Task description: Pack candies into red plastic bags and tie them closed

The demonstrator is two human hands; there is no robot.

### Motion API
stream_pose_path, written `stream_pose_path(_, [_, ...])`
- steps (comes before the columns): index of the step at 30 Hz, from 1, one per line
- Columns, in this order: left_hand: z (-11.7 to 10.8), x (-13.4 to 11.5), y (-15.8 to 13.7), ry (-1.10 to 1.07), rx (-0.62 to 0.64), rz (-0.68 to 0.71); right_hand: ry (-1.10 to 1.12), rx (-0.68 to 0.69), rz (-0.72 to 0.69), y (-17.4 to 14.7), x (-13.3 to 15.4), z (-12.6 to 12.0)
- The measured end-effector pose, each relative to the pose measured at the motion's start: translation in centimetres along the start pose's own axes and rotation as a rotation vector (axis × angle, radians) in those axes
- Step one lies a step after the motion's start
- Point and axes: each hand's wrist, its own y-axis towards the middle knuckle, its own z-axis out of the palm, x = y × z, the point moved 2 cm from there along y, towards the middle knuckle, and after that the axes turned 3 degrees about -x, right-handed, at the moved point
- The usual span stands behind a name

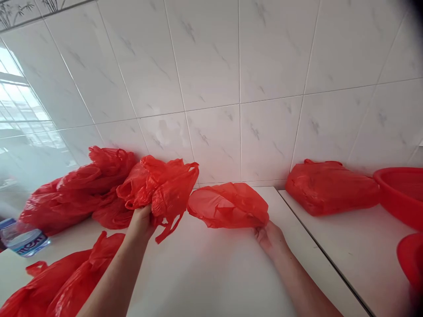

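A bunch of red bags (pixel 173 187) was gripped in the closed left hand (pixel 142 217); a single red bag (pixel 243 204) was pinched at its edge by the right hand (pixel 269 237), over the bench (pixel 205 268), near the tiled wall (pixel 211 79).

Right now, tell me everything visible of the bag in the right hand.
The bag is red, thin and partly see-through, plastic by its look, creased and loosely puffed out. It spreads sideways, wider than tall. The right hand grips its lower right corner. It shows above the white table, before the tiled wall; its left end is close to the red bunch in the left hand; contact there is unclear.
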Motion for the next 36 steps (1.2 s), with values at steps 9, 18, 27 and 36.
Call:
stream_pose_path(9, [2.9,4.9,2.2,0.482,0.018,0.096,-0.01,0.056,0.081,-2.1,2.6,-1.7])
stream_pose_path(18, [7.0,3.1,-8.5,0.607,0.444,0.405,-0.191,-0.051,0.031,-6.2,3.6,-2.6])
stream_pose_path(27, [8.7,4.7,-13.1,0.403,0.446,-0.068,-0.771,-0.441,-0.566,-18.3,8.5,-5.5])
stream_pose_path(36, [7.9,-1.2,-14.9,0.268,0.727,-0.278,-1.921,0.114,-1.095,-19.3,8.5,2.2])
